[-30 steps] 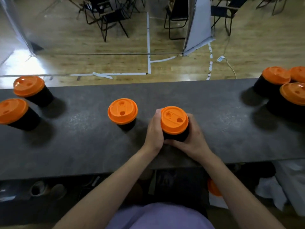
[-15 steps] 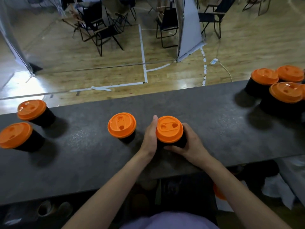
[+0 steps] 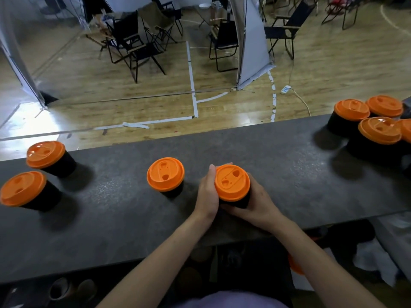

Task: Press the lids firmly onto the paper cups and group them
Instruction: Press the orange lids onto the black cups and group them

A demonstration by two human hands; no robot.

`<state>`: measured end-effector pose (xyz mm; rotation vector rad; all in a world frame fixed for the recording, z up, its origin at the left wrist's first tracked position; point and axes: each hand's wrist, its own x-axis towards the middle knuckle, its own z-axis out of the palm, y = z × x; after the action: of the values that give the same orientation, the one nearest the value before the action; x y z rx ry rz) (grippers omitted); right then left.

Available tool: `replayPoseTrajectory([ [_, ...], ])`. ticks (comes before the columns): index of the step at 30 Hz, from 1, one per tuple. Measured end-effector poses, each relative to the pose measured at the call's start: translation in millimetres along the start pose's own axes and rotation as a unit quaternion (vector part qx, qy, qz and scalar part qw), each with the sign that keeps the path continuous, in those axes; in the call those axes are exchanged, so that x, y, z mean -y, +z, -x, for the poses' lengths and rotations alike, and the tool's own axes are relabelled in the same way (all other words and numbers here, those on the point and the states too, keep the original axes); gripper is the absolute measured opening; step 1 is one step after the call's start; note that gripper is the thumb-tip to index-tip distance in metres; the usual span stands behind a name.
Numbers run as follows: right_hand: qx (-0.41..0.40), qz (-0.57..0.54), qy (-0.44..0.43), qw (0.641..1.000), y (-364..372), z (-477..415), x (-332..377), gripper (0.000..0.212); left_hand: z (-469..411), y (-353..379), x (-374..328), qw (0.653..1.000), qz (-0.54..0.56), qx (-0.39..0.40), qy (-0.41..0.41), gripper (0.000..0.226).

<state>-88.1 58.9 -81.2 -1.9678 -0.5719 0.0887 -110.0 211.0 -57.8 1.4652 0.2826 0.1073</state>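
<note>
Turns the orange-lidded cup (image 3: 232, 182) slightly from a second ago; keeps it upright on grey counter (image 3: 289, 174), just right of neighbouring cup (image 3: 165, 174). Grips its black wall with left hand (image 3: 206, 194) and right hand (image 3: 258, 205), fingers (image 3: 255, 187) curled round below the lid rim.

black cups (image 3: 63, 164): 8 | orange lids (image 3: 165, 174): 8 | hands (image 3: 206, 193): 2
</note>
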Motion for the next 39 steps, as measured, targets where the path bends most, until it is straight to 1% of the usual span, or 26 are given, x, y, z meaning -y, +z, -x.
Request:
replayPoseTrajectory([
  [2, -0.002, 0.004, 0.0, 1.0, 1, -1, 0, 0.088, 4, 3, 5, 0.999, -0.014, -0.034, 0.001, 0.059],
  [3, -0.007, 0.006, 0.004, 1.0, 2, -1, 0, 0.086, 4, 3, 4, 0.999, -0.023, -0.038, -0.003, 0.06],
  [5, -0.015, 0.009, 0.009, 1.0, 1, -1, 1, 0.082, 1, -2, -2, 0.999, -0.027, -0.013, -0.011, 0.058],
  [7, -0.006, 0.007, 0.003, 1.0, -1, -1, 2, 0.079, -4, -8, -10, 0.999, -0.028, 0.036, -0.021, 0.055],
  [8, 0.001, 0.009, -0.004, 1.0, -2, -1, 2, 0.079, -5, -10, -11, 0.998, -0.033, 0.046, -0.018, 0.055],
  [11, 0.006, 0.02, -0.024, 0.999, -1, -1, 3, 0.081, -2, -11, -8, 0.999, -0.03, 0.023, -0.011, 0.054],
  [14, -0.004, 0.024, -0.009, 1.0, 1, -3, 2, 0.084, -1, -8, -2, 1.0, -0.021, 0.013, 0.002, 0.052],
  [17, -0.008, 0.03, 0.003, 1.0, 0, -2, 1, 0.077, -2, -8, -3, 1.0, -0.001, 0.025, -0.006, 0.053],
  [19, -0.003, 0.029, -0.004, 1.0, -1, -1, 3, 0.075, -3, -10, -4, 0.999, 0.011, 0.046, -0.011, 0.059],
  [21, 0.0, 0.022, -0.009, 1.0, -1, -2, 5, 0.078, -1, -10, -6, 0.998, 0.012, 0.055, -0.01, 0.063],
  [24, -0.004, 0.005, 0.001, 1.0, 1, -2, 6, 0.088, -3, -8, -4, 0.998, -0.002, 0.069, -0.002, 0.059],
  [28, -0.008, 0.01, 0.007, 1.0, 1, 0, 3, 0.088, -11, -7, -8, 0.996, -0.005, 0.081, -0.023, 0.066],
  [32, 0.007, 0.0, 0.014, 1.0, 0, 1, 1, 0.091, -17, -7, -12, 0.997, -0.044, 0.068, -0.017, 0.047],
  [34, -0.004, -0.005, 0.02, 1.0, 2, 0, 2, 0.093, -15, -6, -10, 0.997, -0.051, 0.059, -0.011, 0.045],
  [37, -0.013, 0.002, 0.024, 1.0, 1, -1, 3, 0.087, -13, -8, -10, 0.998, -0.046, 0.044, -0.004, 0.044],
  [39, -0.01, -0.004, 0.028, 1.0, -1, -1, 2, 0.083, -14, -8, -15, 0.997, -0.043, 0.058, 0.005, 0.041],
])
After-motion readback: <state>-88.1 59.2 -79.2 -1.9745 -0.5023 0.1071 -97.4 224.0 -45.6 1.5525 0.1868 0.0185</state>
